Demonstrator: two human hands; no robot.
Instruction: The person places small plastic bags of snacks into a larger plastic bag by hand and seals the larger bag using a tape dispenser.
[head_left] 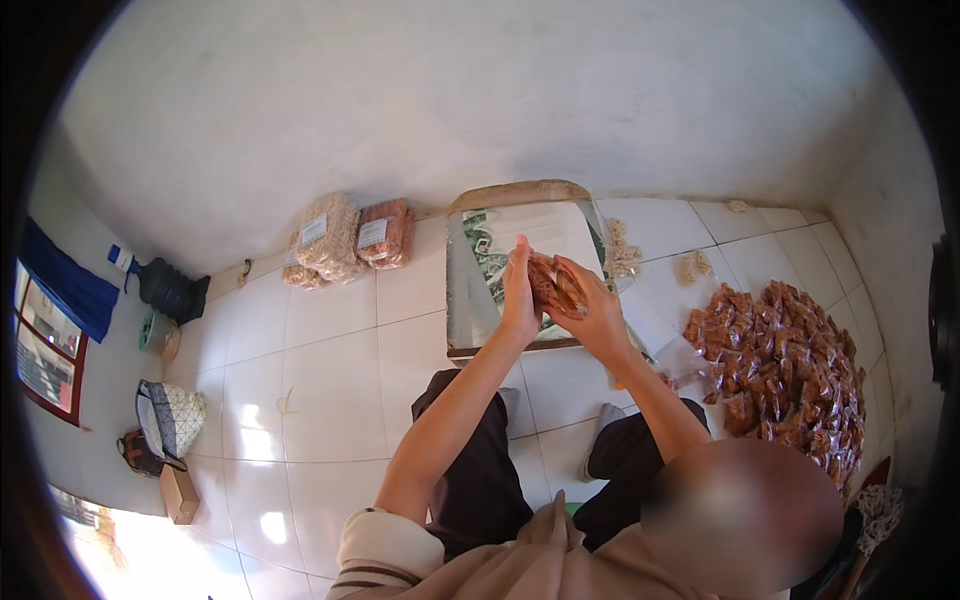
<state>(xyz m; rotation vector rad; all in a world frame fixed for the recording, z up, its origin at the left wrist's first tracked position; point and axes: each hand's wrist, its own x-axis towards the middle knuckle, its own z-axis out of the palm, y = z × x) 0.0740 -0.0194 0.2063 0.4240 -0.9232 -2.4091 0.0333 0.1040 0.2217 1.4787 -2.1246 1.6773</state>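
Between my two hands, above a low table (470, 335), is a small clear plastic bag of reddish-brown snacks (556, 287). My left hand (519, 290) presses its left side with the fingers straight and pointing away from me. On the right side, my right hand (594, 312) curls its fingers round the bag. The low table has a white and green printed sheet (540, 225) on top. To the right of my right forearm, some clear empty-looking plastic bags (683, 362) lie on the floor, beside a big heap of filled snack bags (775, 365).
Large packs of pale snacks (330, 235) and reddish snacks (384, 235) stand by the wall. Small pale packets (624, 250) lie right of the table. Along the left side are a dark water jug (172, 288), a patterned bag (178, 418) and a cardboard box (179, 494).
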